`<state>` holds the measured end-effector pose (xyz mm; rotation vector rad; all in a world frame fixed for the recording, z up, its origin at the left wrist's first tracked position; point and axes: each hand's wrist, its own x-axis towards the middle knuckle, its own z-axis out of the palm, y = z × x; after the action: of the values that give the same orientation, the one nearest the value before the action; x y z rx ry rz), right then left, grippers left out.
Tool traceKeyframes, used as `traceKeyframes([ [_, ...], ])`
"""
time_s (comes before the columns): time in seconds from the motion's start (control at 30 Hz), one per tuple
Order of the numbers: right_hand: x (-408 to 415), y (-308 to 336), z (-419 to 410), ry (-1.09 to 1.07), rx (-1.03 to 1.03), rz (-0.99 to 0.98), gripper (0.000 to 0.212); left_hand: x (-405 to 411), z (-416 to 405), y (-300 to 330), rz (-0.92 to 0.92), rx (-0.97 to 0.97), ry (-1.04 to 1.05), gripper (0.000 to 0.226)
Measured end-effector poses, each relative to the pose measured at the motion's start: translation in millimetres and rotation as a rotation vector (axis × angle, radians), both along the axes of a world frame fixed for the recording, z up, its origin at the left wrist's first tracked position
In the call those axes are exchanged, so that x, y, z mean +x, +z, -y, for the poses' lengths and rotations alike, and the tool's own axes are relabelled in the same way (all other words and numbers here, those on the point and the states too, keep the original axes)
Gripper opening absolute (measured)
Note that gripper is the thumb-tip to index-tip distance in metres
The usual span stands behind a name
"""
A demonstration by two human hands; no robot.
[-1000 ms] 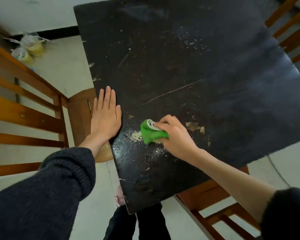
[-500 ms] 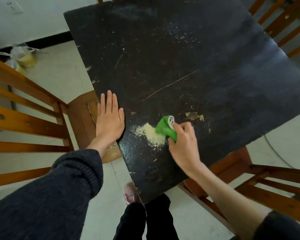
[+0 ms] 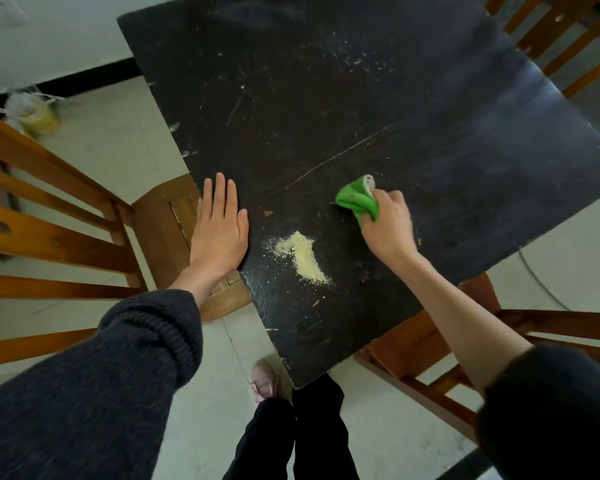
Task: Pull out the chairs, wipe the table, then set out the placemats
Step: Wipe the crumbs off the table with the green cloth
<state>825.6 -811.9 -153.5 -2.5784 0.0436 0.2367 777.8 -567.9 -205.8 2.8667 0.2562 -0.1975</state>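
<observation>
A black, scratched table [image 3: 361,98] fills the middle of the view, one corner pointing at me. My right hand [image 3: 388,226] grips a bunched green cloth [image 3: 355,197] and presses it on the tabletop. A small heap of yellowish crumbs [image 3: 303,254] lies on the table to the left of the cloth, near the edge. My left hand [image 3: 219,233] lies flat with straight fingers at the table's left edge, partly over the seat of a wooden chair [image 3: 160,230]. No placemats are in view.
The left wooden chair's slatted back [image 3: 42,223] stands close to my left arm. Another wooden chair [image 3: 465,341] sits under the table's right side, and chair backs [image 3: 561,32] show at the far right. A plastic bag [image 3: 32,112] lies on the floor by the wall.
My right hand has moved the green cloth up and to the right, away from the crumb heap, leaving the crumbs gathered in one pile. My left hand has stayed at the table edge.
</observation>
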Motion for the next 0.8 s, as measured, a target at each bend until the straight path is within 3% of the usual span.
traceKeyframes([
  [0.17,-13.5,-5.8,-49.8,0.398,0.035,-0.041,0.039,-8.3,-8.7,0.4,-0.003,-0.024,-0.044,0.055],
  [0.33,-54.6,7.0,-40.1,0.716,0.079,-0.173,0.040,-18.0,-14.5,-3.0,-0.014,0.000,-0.058,0.057],
  [0.53,2.2,19.5,-58.6,0.623,0.106,-0.046,0.043,-19.5,-17.3,-1.7,0.013,-0.063,-0.095,0.056],
  [0.8,7.8,2.4,-103.0,0.804,-0.006,0.022,0.046,-26.5,-32.2,-2.6,0.009,-0.125,-0.099,0.055],
])
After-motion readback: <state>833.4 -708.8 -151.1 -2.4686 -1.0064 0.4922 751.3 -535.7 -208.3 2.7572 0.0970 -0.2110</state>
